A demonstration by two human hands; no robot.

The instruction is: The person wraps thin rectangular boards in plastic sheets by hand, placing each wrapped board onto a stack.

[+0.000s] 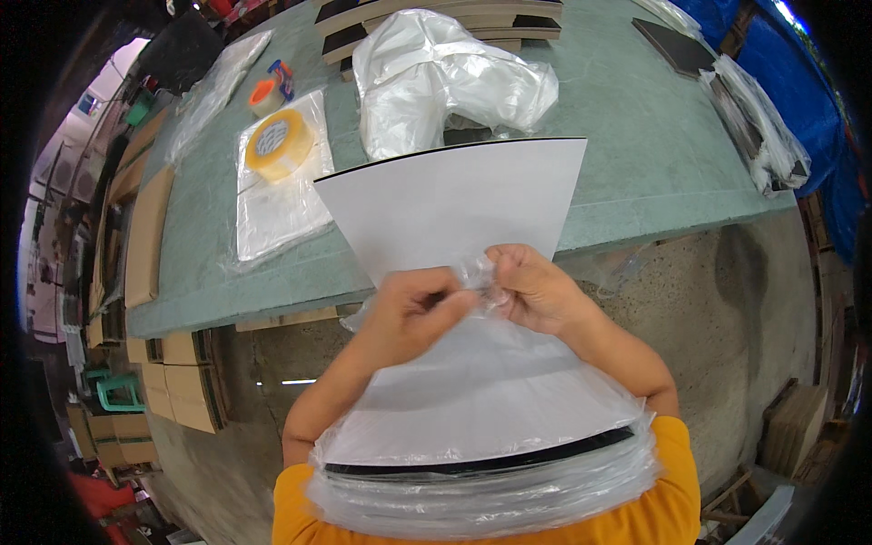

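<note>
Two hands (413, 313) (536, 289), one bag (477, 272), one board (454, 204)

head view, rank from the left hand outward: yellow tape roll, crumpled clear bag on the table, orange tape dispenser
From the left hand:
1. Crumpled clear bag, ahead at table centre.
2. Yellow tape roll, ahead to the left; too close to call with the bag.
3. Orange tape dispenser, farther back left.

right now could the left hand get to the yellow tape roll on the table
Probably not freely: the left hand is pinching the clear bag around the white panel. The tape roll lies unobstructed, up-left.
</note>
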